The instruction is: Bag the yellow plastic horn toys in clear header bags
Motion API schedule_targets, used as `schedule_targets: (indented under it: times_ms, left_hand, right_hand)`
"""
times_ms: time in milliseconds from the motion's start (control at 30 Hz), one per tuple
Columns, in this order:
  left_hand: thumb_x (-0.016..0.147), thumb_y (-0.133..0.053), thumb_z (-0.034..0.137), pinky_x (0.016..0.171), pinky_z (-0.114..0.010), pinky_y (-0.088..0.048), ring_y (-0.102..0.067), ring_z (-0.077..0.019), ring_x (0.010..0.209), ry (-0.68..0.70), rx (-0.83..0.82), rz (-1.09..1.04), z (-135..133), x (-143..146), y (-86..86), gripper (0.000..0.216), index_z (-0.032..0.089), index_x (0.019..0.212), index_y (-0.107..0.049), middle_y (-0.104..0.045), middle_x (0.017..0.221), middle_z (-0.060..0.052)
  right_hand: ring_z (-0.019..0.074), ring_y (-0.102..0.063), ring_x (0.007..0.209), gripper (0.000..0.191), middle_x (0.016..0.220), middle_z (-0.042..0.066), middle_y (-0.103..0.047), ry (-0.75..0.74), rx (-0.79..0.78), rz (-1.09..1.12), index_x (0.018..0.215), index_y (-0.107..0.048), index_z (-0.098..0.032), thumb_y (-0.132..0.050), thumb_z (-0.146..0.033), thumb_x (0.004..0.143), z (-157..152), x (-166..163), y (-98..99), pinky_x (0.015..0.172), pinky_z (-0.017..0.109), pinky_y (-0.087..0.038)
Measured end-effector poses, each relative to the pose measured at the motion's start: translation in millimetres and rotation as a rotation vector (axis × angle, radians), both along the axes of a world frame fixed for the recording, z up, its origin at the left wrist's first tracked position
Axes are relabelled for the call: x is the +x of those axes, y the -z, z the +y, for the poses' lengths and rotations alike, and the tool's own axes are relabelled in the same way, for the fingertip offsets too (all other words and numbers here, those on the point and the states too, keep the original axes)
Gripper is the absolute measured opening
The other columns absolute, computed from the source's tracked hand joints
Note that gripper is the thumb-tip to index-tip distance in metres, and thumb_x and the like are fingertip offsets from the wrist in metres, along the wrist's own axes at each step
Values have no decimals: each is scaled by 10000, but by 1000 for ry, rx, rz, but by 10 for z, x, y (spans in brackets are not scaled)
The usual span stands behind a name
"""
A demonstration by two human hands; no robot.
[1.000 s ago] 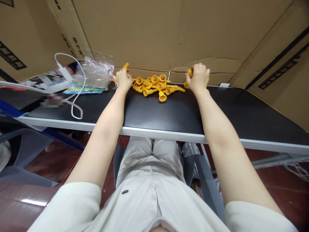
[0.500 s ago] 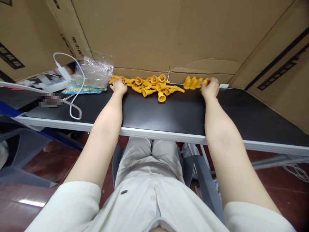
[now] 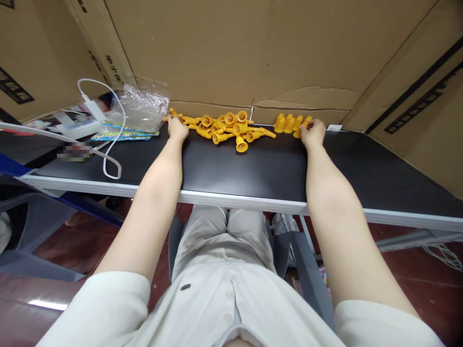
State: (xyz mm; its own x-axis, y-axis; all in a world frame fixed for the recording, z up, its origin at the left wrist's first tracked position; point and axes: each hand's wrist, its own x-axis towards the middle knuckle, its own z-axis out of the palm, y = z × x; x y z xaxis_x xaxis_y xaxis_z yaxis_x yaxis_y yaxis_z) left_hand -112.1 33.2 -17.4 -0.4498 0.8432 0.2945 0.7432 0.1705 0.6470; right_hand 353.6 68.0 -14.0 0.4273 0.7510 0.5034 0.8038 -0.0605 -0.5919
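A heap of yellow trumpet-shaped plastic pieces (image 3: pixel 231 129) lies at the far edge of the black table (image 3: pixel 253 168), against the cardboard wall. My left hand (image 3: pixel 177 128) rests at the heap's left end, fingers curled on one yellow piece (image 3: pixel 172 113). To the right a short row of similar yellow pieces (image 3: pixel 285 123) lies side by side. My right hand (image 3: pixel 313 133) sits at the right end of that row, its fingers closed on the last piece (image 3: pixel 301 129).
Crumpled clear plastic wrap (image 3: pixel 142 108) over a colourful packet lies left of the heap. A white charger and looped cable (image 3: pixel 108 144) sit further left. Cardboard sheets (image 3: pixel 224 53) wall the back and right. A grey chair (image 3: pixel 32 226) stands below on the left.
My right hand has slid right and down, uncovering the row of yellow pieces. My left hand has lowered to the table at the heap's left end.
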Motion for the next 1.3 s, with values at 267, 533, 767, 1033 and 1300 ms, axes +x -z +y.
schedule_targets:
  times_ms: [267,533,767,1033,1300]
  left_hand:
    - [995,-642,329,1289,-353,-417,-535,-248,1494,18,-12,-1,62,-67,31,354,176,1314,-673,-533,1626,-120]
    - [739,-708,73,1332,-432,-435,-600,-369,1474,-28,117,-84,137,-39,90,409,203,1127,-728,-585,1558,-163]
    - [828,-804,295,1289,-438,-428,-447,-333,1599,-17,153,-89,164,-64,118,379,153,1165,-709,-501,1649,-166]
    - [700,-635,-23,1362,-465,-372,-524,-344,1542,-45,188,-72,110,11,62,541,151,1208,-697,-544,1594,-190]
    - [744,-661,0,1305,-585,-426,-526,-408,1516,-96,127,-27,-15,99,-55,605,138,1333,-675,-530,1599,-225]
  right_hand:
    - [312,-745,1165,174,1192,203,-775,-29,-88,-15,968,-677,-183,-614,-31,911,-77,-60,-31,1088,417,-559]
    - [352,-692,1330,323,1342,180,-763,-136,-311,-109,1242,-796,-136,-629,-203,975,-161,-96,-76,1175,489,-507]
    - [369,-568,1495,400,1494,162,-690,-58,-410,-178,1349,-778,-165,-591,-171,995,-174,-94,-86,1266,563,-412]
    - [361,-546,1518,441,1531,166,-663,-84,-437,-156,1412,-739,-149,-597,-160,994,-228,-137,-110,1289,551,-379]
    - [364,-577,1477,398,1503,224,-664,-62,-471,-157,1381,-738,-67,-510,-152,1066,-349,-201,-203,1254,486,-419]
